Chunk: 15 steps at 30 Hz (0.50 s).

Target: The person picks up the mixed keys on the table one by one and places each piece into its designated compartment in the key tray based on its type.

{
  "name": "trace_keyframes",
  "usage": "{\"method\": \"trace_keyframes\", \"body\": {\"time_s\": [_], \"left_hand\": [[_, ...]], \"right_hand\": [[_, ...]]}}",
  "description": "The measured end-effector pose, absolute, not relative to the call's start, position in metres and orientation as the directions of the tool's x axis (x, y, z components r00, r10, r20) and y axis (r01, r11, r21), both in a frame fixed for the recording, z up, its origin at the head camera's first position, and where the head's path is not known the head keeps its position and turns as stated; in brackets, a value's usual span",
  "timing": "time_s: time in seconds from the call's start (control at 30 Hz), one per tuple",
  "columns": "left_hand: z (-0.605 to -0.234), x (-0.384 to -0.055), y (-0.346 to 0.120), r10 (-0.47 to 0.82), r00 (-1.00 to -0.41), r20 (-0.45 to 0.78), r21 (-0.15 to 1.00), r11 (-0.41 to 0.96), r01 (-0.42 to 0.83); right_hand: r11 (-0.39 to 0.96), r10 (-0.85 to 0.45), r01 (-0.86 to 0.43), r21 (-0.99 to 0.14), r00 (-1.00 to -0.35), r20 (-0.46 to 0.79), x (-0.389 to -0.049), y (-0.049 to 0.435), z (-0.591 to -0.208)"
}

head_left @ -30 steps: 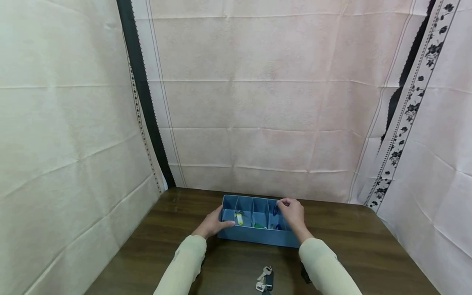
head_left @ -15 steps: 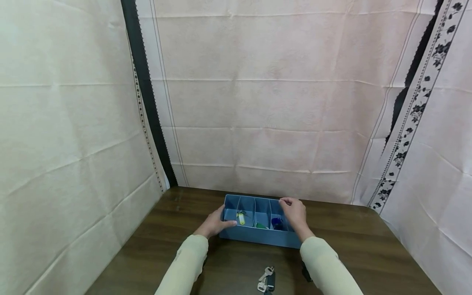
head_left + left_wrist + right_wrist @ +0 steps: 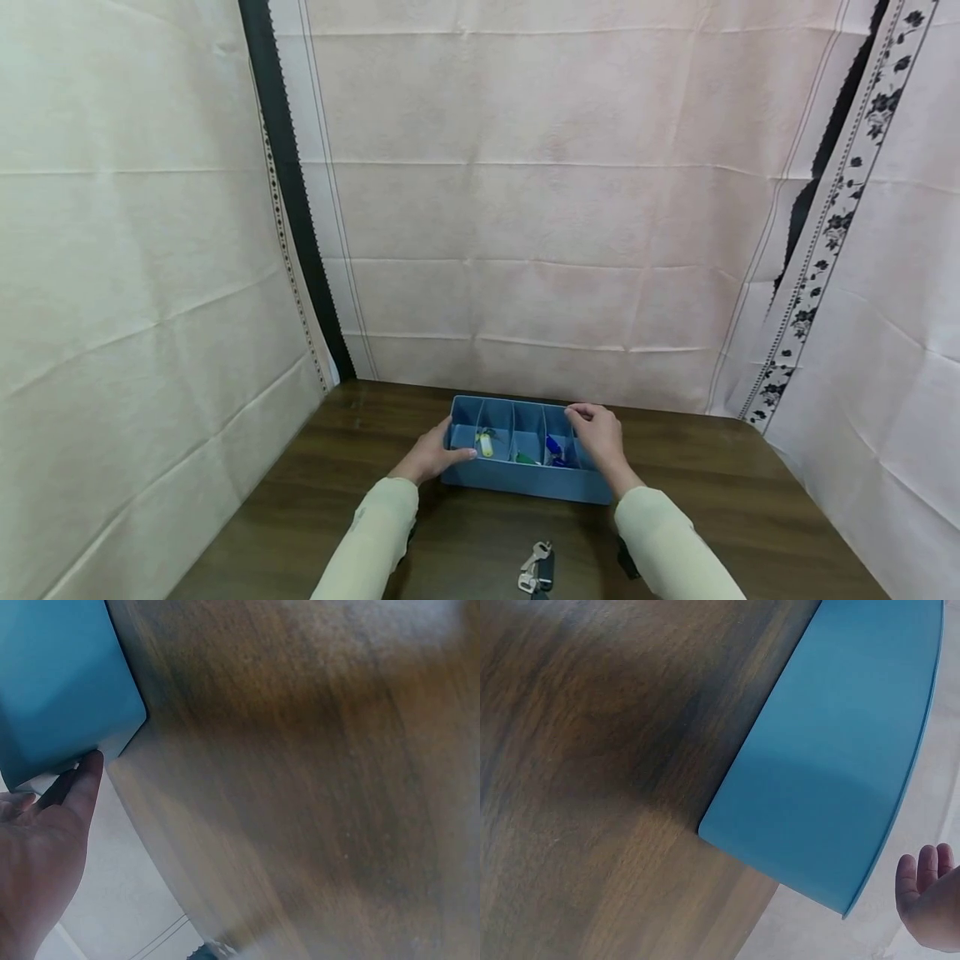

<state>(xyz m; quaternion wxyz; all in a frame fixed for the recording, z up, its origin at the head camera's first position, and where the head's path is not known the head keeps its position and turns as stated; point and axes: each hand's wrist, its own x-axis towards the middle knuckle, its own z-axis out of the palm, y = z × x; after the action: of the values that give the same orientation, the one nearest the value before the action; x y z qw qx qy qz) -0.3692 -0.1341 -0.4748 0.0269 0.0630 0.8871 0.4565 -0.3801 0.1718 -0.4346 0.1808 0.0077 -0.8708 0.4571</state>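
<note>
A blue divided box (image 3: 517,479) stands on the wooden table. My left hand (image 3: 431,454) holds its left end, thumb at the front rim and fingers along the end wall. In the left wrist view, fingertips touch the box's end. Over the right end hovers my right hand (image 3: 597,432), fingers loosely bent and nothing visible between them. Just left of it, a blue key tag (image 3: 553,446) lies in a compartment, with another dark blue piece by it. A yellow key tag (image 3: 486,446) and a green piece (image 3: 525,458) lie in compartments farther left.
A bunch of keys with a black fob (image 3: 546,571) lies on the table (image 3: 465,542) in front of the box. Pale cloth (image 3: 525,208) hangs behind the table and on both sides.
The blue key tag that hung from my right hand has dropped into the compartment and come to rest leaning there. The left hand stays at the box's end.
</note>
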Motion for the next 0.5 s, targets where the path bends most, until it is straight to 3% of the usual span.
{"method": "trace_keyframes", "body": {"time_s": [0.5], "left_hand": [[-0.477,-0.372,-0.135,0.141,-0.99,0.006,0.815,0.573,0.087]], "right_hand": [[0.519,0.076,-0.24,-0.82,-0.943,0.324,-0.364,0.172,-0.433]]}}
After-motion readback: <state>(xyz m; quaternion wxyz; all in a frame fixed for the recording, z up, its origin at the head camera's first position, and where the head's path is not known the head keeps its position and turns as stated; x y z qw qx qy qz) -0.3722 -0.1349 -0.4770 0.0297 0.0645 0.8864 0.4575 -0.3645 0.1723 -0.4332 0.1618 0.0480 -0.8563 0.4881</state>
